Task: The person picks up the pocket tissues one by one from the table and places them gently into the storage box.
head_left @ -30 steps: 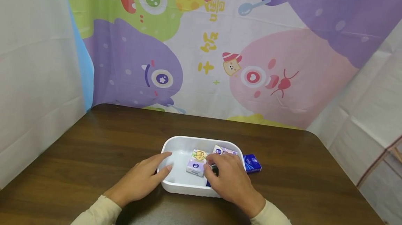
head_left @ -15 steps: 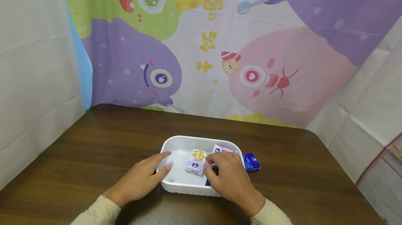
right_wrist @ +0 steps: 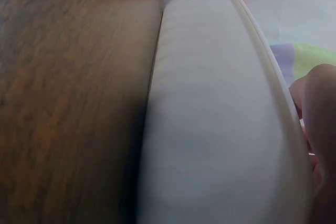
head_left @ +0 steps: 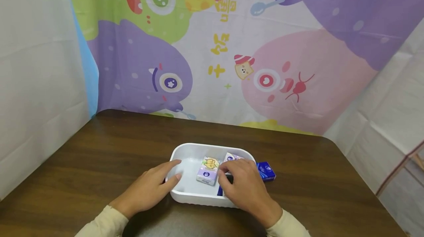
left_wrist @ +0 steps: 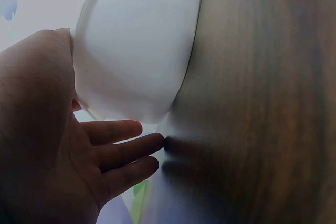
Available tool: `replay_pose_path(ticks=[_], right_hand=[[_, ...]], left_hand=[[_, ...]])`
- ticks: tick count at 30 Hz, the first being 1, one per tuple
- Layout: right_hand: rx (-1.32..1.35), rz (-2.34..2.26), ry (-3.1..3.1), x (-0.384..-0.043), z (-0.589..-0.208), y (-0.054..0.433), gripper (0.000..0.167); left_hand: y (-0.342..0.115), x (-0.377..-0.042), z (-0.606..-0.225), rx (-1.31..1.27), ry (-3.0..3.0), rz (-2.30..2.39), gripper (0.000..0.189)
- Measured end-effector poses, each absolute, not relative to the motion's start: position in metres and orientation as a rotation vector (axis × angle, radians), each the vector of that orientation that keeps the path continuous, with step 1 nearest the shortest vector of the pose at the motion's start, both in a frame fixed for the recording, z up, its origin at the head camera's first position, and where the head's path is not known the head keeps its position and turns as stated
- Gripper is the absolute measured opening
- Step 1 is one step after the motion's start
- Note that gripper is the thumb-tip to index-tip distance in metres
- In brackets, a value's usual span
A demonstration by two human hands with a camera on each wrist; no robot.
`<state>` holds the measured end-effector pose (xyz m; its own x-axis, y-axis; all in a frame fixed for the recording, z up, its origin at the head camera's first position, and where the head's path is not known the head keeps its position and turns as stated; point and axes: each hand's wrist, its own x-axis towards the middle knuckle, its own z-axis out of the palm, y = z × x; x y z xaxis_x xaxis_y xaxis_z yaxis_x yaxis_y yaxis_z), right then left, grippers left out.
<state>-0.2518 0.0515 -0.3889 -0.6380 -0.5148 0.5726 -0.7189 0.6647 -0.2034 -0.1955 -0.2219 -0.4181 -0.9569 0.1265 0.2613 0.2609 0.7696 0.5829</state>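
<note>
A white plastic basket (head_left: 190,199) stands on the table before me. My left hand (head_left: 149,189) rests at its left end, thumb and index finger reaching over the rim; in the left wrist view the other fingers (left_wrist: 123,153) stretch out straight outside the wall. Inside lies a purple-and-yellow tissue pack (head_left: 208,170), with another purple-and-white tissue pack (head_left: 232,156) farther back. My right hand (head_left: 245,185) lies over the basket's right part, fingers loosely curved, nothing visibly held. Beneath it shows part of a dark blue pack (head_left: 220,190); the hand hides the rest.
A blue tissue pack (head_left: 266,171) lies on the table just outside the basket's right end. The brown wooden table (head_left: 109,148) ends at a cartoon-printed cloth (head_left: 212,97) behind. Pale cloth (head_left: 39,82) hangs at both sides.
My right hand has shifted slightly to the right, away from the purple-and-yellow tissue pack, and now covers more of the pack behind it. My left hand and the basket have not moved.
</note>
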Motion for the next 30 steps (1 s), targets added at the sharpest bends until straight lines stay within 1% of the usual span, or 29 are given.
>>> replay_pose_path(ticks=[13,22,28,30], right_hand=[[0.96,0.589,-2.242,-0.259,-0.389,0.058,0.003],[0.902,0.595,-2.274,-0.263,-0.383,0.065,0.006],[0.873,0.578,-2.298,-0.267,-0.38,0.069,0.001],[0.864,0.574,-2.31,-0.268,-0.379,0.07,0.003]], left_hand=[[-0.221,-0.195,-0.418,-0.297,-2.756,-0.952,0.051],[-0.221,-0.195,-0.418,-0.297,-2.759,-0.958,0.05],[-0.222,-0.196,-0.418,-0.3,-2.754,-0.956,0.05],[-0.223,-0.196,-0.418,-0.3,-2.753,-0.953,0.05]])
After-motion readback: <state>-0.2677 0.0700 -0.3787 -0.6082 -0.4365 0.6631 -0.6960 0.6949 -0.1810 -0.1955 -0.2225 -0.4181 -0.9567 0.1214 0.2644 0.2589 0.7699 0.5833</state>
